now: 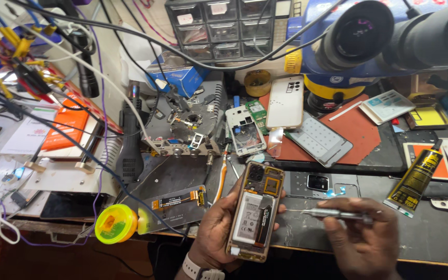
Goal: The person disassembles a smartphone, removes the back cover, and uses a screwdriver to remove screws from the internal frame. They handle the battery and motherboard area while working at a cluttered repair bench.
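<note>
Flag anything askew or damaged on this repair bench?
The phone in the left hand has its back off, battery and boards bare. The right hand holds a metal tool pointed at it. A second gutted phone frame lies mid-bench, and a glue tube lies tilted at right.

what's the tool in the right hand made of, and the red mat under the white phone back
The tool in the right hand looks like bare metal: a slim silver shaft with a dull sheen and a fine tip. The red mat looks like matte rubber or silicone, flat with no glare, though the picture leaves that open.
</note>
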